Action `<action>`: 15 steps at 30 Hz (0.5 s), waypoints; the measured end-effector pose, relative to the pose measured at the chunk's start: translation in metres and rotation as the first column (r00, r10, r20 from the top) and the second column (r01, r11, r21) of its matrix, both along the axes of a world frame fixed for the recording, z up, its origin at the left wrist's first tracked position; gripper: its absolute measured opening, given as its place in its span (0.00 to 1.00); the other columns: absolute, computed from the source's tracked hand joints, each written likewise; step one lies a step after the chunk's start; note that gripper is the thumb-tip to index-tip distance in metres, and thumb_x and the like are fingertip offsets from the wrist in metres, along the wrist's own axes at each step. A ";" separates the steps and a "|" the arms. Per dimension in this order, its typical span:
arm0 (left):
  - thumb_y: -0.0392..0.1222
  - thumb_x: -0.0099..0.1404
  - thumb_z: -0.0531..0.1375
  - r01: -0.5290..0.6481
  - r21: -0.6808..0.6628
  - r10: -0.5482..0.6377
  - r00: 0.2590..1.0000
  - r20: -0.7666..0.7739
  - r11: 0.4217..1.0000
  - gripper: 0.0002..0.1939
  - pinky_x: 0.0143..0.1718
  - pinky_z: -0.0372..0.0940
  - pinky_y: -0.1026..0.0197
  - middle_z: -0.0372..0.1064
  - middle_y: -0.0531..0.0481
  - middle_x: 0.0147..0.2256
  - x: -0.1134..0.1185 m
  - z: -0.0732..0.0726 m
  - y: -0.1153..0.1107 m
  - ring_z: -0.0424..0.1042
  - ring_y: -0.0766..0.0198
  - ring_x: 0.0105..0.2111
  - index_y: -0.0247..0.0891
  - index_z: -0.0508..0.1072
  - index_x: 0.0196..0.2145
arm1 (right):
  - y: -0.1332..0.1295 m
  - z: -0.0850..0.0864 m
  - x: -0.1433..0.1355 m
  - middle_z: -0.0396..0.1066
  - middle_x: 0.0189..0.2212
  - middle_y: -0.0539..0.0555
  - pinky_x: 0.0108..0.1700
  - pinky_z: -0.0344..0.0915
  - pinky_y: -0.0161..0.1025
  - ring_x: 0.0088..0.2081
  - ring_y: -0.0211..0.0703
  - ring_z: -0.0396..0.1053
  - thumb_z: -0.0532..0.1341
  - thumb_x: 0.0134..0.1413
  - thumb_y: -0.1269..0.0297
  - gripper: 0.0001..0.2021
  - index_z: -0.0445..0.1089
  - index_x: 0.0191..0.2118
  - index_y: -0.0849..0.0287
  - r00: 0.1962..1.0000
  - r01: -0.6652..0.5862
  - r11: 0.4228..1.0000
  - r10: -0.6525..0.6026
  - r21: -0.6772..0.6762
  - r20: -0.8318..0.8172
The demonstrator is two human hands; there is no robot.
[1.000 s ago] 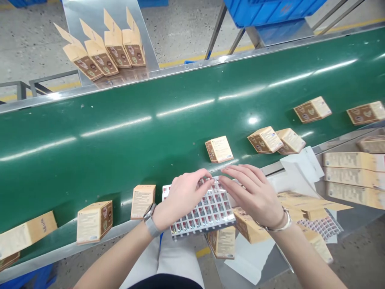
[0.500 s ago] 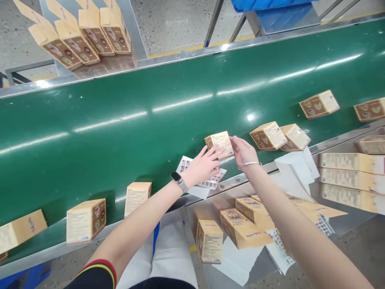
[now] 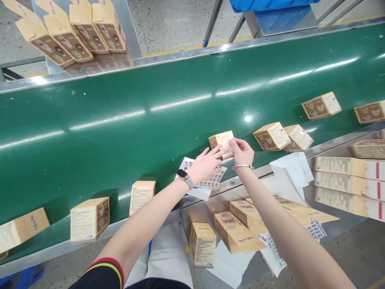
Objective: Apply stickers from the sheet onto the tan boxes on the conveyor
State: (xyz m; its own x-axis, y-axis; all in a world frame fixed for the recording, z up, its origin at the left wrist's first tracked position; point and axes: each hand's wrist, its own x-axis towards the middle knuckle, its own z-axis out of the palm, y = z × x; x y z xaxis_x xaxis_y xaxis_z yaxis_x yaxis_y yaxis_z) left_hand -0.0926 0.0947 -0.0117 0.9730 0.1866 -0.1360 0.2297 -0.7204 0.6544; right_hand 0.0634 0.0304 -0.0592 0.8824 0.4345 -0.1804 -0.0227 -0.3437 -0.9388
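Observation:
A small cream-and-brown carton [image 3: 221, 138] sits on the green conveyor belt in front of me, its printed cream face toward me. My left hand [image 3: 208, 165] has its fingers stretched out, the tips resting on the lower left of that face. Under the same hand lies a white sticker sheet [image 3: 213, 180] with rows of small printed labels. My right hand [image 3: 243, 152] is closed in a pinch at the carton's right side, thumb and forefinger against the cream face. Whatever is between those fingertips is too small to make out.
Several more cartons stand along the belt [image 3: 120, 152], including one pair [image 3: 272, 136] to the right. On the metal side table near me are cartons [image 3: 203, 245], paper and sticker sheets. Open-topped cartons [image 3: 108, 32] stand across the belt. A blue bin [image 3: 270, 5] is beyond.
My right hand has moved left from beside the carton onto its face, and its fingers have closed to a pinch. The left hand stays on the carton. Belt cartons have shifted slightly right in view.

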 end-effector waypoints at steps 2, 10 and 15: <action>0.36 0.71 0.57 0.002 -0.008 -0.002 1.000 -0.002 1.000 0.08 0.68 0.47 0.41 0.47 0.47 0.70 0.005 -0.001 0.000 0.43 0.54 0.71 0.37 0.77 0.36 | 0.000 0.000 0.003 0.74 0.34 0.50 0.46 0.71 0.45 0.38 0.42 0.74 0.68 0.54 0.67 0.05 0.71 0.33 0.61 0.999 0.013 1.000 -0.012 -0.022 0.050; 0.33 0.68 0.59 0.014 -0.049 -0.014 1.000 0.000 0.999 0.08 0.69 0.44 0.40 0.51 0.44 0.69 0.025 0.002 0.002 0.45 0.52 0.70 0.36 0.78 0.34 | 0.010 0.001 0.018 0.71 0.49 0.56 0.42 0.73 0.45 0.43 0.44 0.73 0.65 0.61 0.62 0.14 0.69 0.49 0.60 0.982 0.180 0.976 -0.173 -0.119 0.071; 0.33 0.69 0.58 -0.028 -0.088 0.028 1.000 0.003 0.996 0.07 0.66 0.51 0.47 0.65 0.41 0.62 0.028 0.027 -0.001 0.59 0.53 0.65 0.37 0.76 0.34 | 0.025 0.034 0.032 0.71 0.51 0.57 0.45 0.73 0.49 0.45 0.47 0.73 0.62 0.65 0.58 0.17 0.68 0.54 0.60 0.991 0.107 0.979 -0.120 -0.175 -0.064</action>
